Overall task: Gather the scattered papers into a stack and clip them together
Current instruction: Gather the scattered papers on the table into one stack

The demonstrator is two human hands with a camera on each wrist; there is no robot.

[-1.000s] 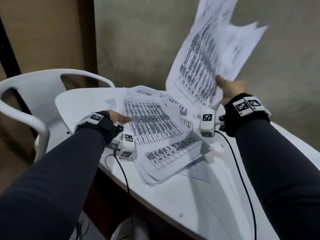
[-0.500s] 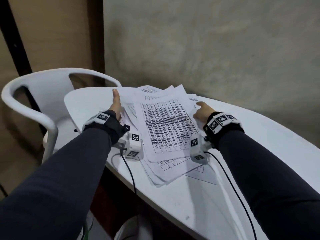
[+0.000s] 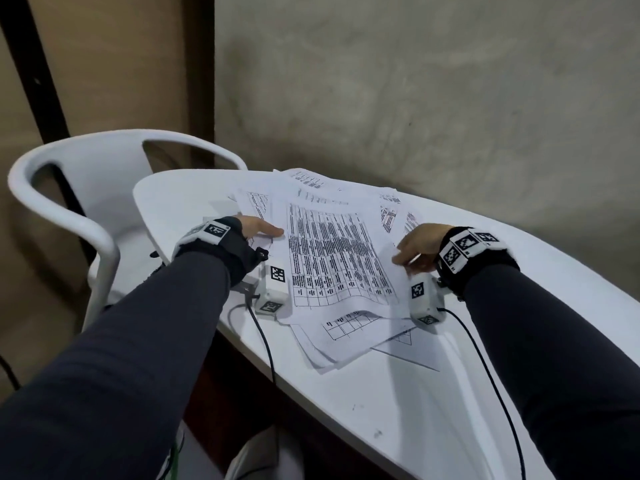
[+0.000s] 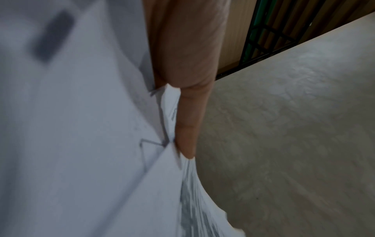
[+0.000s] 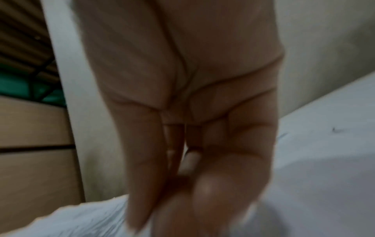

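Note:
A loose, fanned pile of printed papers point(image 3: 339, 258) lies on the white table point(image 3: 381, 403). My left hand point(image 3: 259, 228) lies at the pile's left edge with the thumb on top. In the left wrist view a straight finger point(image 4: 188, 128) runs along the sheet edges point(image 4: 101, 144). My right hand point(image 3: 415, 247) is at the pile's right edge, fingers curled down onto it. In the blurred right wrist view the thumb and curled fingertips point(image 5: 213, 192) meet on the papers point(image 5: 81, 221). No clip shows in any view.
A white plastic chair point(image 3: 69, 188) stands at the table's left end. A rough grey wall point(image 3: 415, 98) runs close behind the table. Black cables point(image 3: 263, 341) trail from both wrists over the near table edge.
My right hand brought the raised sheets down onto the pile and now sits at its right edge. My left hand drew back along the left edge.

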